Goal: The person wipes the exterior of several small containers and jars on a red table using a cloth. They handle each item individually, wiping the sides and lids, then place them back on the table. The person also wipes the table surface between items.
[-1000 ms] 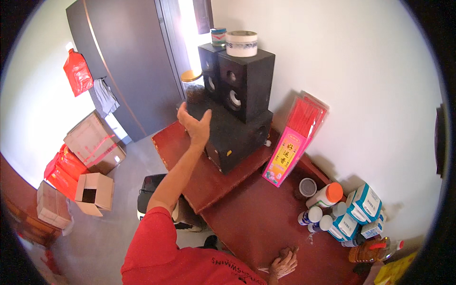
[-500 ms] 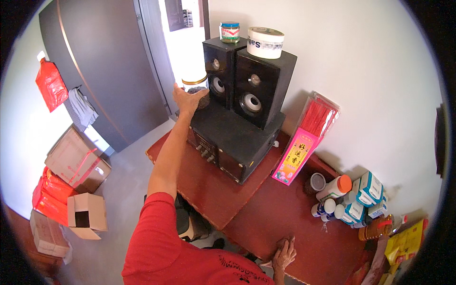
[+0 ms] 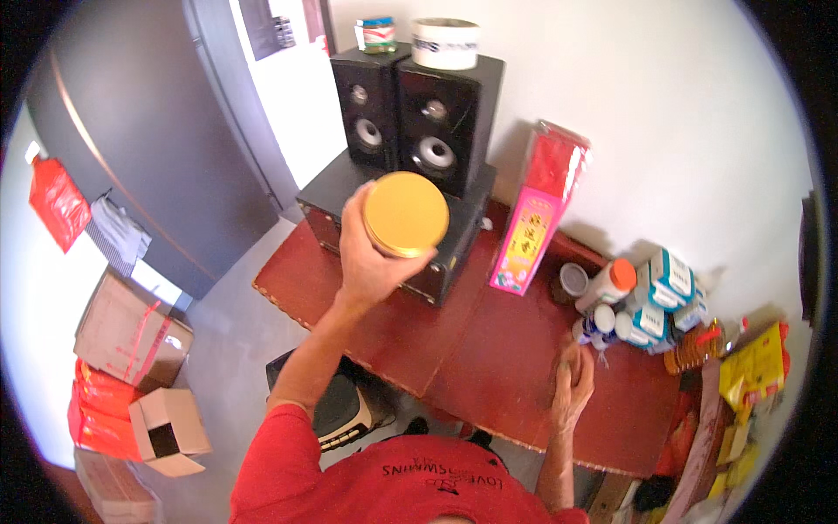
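In my left hand (image 3: 371,269) is a round jar with a gold lid (image 3: 407,214), gripped around its side with the lid turned up toward me. The jar's body is mostly hidden under the lid and my fingers. It hangs in front of the black speaker unit (image 3: 327,194) on the red table. Over the right part of the table, my right hand (image 3: 573,384) has its fingers stretched forward and a little apart, with nothing plainly held. Nearest its fingertips are small white-capped bottles (image 3: 602,319).
Two black speakers (image 3: 436,122) carry a tape roll (image 3: 445,44) and a small blue-lidded jar (image 3: 376,35). A pink-and-red incense pack (image 3: 532,218) leans on the wall. Beside it stand a grey-lidded jar (image 3: 573,281), an orange-capped bottle (image 3: 607,286) and blue-white boxes (image 3: 670,279). Cartons (image 3: 131,327) sit left on the floor.
My left hand has brought the jar from beside the speakers toward me and right. My right hand has moved forward and right, toward the bottles. The view has shifted.
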Motion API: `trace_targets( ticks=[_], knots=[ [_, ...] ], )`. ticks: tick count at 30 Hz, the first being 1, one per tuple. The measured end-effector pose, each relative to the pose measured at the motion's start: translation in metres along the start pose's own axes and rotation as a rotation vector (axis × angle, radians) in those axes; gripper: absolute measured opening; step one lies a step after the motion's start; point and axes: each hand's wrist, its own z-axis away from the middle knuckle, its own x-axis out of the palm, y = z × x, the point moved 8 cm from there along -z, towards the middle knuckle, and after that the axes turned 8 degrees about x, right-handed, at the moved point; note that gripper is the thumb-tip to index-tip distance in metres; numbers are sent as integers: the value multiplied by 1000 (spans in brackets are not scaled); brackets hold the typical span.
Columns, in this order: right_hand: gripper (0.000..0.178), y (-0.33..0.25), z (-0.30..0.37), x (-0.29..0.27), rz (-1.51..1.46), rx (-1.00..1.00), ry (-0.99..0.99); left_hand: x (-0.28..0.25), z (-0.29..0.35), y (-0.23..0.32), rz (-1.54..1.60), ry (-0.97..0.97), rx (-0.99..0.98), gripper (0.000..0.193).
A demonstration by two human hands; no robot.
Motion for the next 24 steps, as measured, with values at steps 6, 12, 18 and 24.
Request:
trace_targets(
  ticks=[6,12,18,24],
  knots=[
    [43,-184,58,70,533,-939,-40,61,53,96,-74,-190,207,67],
    [43,-154,47,96,677,-873,-200,122,127,100,-42,-341,150,71],
    [21,-105,-31,65,562,-570,-378,132,124,146,-32,-338,189,85],
    [26,-97,15,32,469,-785,-169,148,139,139,-153,-385,186,72]
  ],
)
